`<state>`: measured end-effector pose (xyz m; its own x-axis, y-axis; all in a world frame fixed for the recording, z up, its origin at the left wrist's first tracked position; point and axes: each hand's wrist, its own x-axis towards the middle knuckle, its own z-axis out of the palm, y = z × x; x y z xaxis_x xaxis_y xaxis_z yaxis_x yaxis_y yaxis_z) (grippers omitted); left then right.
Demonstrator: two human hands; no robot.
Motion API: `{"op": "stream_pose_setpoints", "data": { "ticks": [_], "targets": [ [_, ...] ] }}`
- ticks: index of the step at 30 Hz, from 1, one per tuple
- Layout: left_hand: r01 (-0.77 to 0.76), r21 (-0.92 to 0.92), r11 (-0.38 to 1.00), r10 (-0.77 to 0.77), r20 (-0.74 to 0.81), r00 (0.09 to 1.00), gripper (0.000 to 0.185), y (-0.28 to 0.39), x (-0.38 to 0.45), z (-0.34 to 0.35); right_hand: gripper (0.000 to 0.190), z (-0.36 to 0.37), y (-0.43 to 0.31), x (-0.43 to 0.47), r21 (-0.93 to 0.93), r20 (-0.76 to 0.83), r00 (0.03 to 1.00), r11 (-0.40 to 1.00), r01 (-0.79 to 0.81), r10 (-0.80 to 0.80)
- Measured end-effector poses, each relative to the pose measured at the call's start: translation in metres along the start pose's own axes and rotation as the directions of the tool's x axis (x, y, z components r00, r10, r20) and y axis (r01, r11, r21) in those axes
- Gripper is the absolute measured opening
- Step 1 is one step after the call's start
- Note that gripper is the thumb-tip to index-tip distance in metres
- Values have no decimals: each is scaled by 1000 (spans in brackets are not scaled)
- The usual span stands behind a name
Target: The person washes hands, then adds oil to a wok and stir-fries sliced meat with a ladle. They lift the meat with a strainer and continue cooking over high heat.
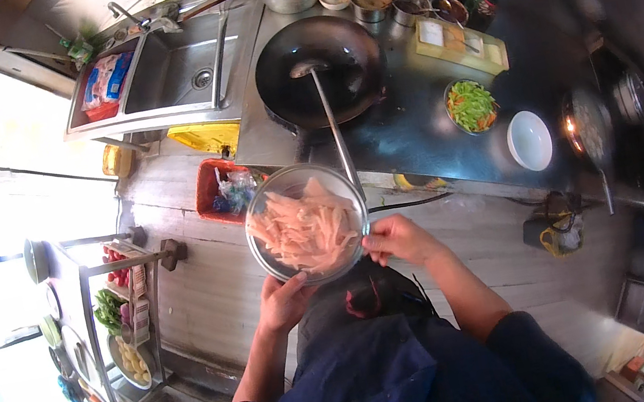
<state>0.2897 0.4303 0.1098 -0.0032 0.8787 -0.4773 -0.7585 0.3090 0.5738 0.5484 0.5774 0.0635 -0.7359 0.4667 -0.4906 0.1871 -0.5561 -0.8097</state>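
Observation:
A round glass bowl [260,252] of pale pink raw meat strips [307,226] is held up in front of me. My left hand [284,303] grips its lower left rim, and my right hand [397,241] grips the right rim. Beyond the bowl, a dark wok [283,91] rests on the steel counter. A long-handled ladle [326,103] lies in it, its handle reaching over the counter edge towards the bowl. Right of the wok stand a bowl of sliced green and orange vegetables [471,105] and a white bowl [529,140].
Seasoning pots [371,2] and a condiment box [458,48] stand behind and right of the wok. A steel sink [169,66] lies left. Below it are a red bin [207,189] and a yellow lid [206,136]. A vegetable rack [91,319] stands at left.

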Motion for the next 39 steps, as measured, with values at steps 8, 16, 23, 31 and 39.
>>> {"op": "stream_pose_setpoints", "data": {
  "ticks": [8,16,23,31,39],
  "targets": [
    [-120,-55,991,118,-41,992,49,38,11,-35,66,-41,-9,74,-624,-568,741,774,-105,-358],
    [-66,-20,998,66,2,998,45,79,51,-57,65,-27,-16,143,-590,-686,629,785,-187,-366],
    [-12,110,994,4,76,997,55,116,81,-81,46,-29,-2,113,-442,-774,526,896,-53,-351],
    [-3,141,990,-4,48,999,43,132,111,-78,45,-16,23,71,-272,-818,538,961,-49,-204],
    [-54,143,988,46,56,997,41,131,142,-56,19,-26,28,61,-385,-774,582,915,-118,-250]
  ]
}}
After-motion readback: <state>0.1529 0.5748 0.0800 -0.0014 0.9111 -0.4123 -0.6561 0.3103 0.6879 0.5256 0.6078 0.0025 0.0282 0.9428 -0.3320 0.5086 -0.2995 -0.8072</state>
